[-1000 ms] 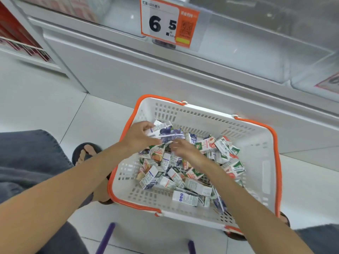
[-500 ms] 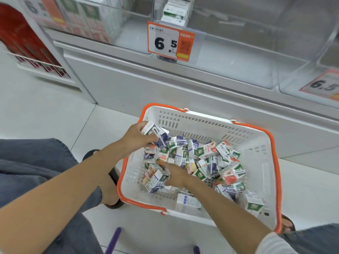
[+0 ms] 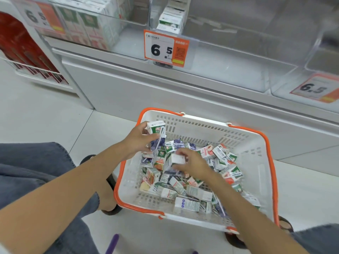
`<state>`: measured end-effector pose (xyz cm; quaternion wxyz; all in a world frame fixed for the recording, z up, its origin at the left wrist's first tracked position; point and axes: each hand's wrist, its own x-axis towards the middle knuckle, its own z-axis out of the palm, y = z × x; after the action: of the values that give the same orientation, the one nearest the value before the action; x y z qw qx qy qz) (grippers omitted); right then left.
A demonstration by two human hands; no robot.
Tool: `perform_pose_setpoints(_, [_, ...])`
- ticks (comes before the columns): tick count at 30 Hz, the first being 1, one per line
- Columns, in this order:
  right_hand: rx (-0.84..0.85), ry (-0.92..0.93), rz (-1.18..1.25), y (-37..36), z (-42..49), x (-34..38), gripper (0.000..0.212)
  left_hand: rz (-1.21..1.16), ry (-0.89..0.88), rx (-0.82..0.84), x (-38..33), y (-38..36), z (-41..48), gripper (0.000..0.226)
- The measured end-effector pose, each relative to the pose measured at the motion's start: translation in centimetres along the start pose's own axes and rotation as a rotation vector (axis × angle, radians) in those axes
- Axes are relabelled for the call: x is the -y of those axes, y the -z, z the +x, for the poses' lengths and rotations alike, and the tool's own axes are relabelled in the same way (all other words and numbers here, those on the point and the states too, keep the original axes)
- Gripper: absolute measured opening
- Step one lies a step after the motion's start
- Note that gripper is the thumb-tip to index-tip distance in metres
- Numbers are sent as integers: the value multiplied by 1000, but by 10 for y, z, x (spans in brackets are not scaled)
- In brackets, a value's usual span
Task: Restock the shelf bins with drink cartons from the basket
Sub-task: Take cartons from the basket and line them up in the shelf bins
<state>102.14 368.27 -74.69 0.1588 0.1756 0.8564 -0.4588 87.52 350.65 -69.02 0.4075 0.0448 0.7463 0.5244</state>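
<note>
Both hands are closed on drink cartons: the left hand (image 3: 139, 141) grips an upright green-and-purple carton (image 3: 156, 132) at the far left corner of the white slotted plastic basket with orange rim (image 3: 201, 128), and the right hand (image 3: 193, 165) pinches a small white carton (image 3: 177, 159) just above the pile of mixed cartons (image 3: 183, 189). The two bare forearms reach forward and down, and the basket stands on the floor near the clear plastic shelf bins (image 3: 238, 70). The print on the white carton is too blurred to read, the right fingertips are hidden behind it, and the bins are cut off at the top edge.
</note>
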Motion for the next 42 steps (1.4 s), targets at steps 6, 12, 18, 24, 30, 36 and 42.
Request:
perform_pose_setpoints(6, [-18, 180, 86, 115, -25, 94, 33, 54, -107, 4, -44, -26, -3, 28])
perform_pose_setpoints(12, [-193, 242, 46, 148, -39, 146, 37, 30, -182, 331, -101, -39, -37, 85])
perform_pose_setpoints(18, [-9, 187, 233, 183, -45, 175, 87, 148, -397, 275, -155, -32, -50, 85])
perform_pose_setpoints(24, [-349, 381, 290, 248, -31, 215, 52, 155, -809, -123, -214, -24, -37, 97])
perform_pose_setpoints(30, [-683, 363, -26, 277, 27, 223, 73, 716, -877, -717, -209, 13, 8, 130])
perform_pose_setpoints(36, [1, 157, 139, 257, 87, 216, 41, 873, -831, -724, -193, 15, 38, 137])
perform_pose_setpoints(42, [254, 36, 345, 263, 101, 208, 47, 910, -874, -763, -189, 14, 45, 129])
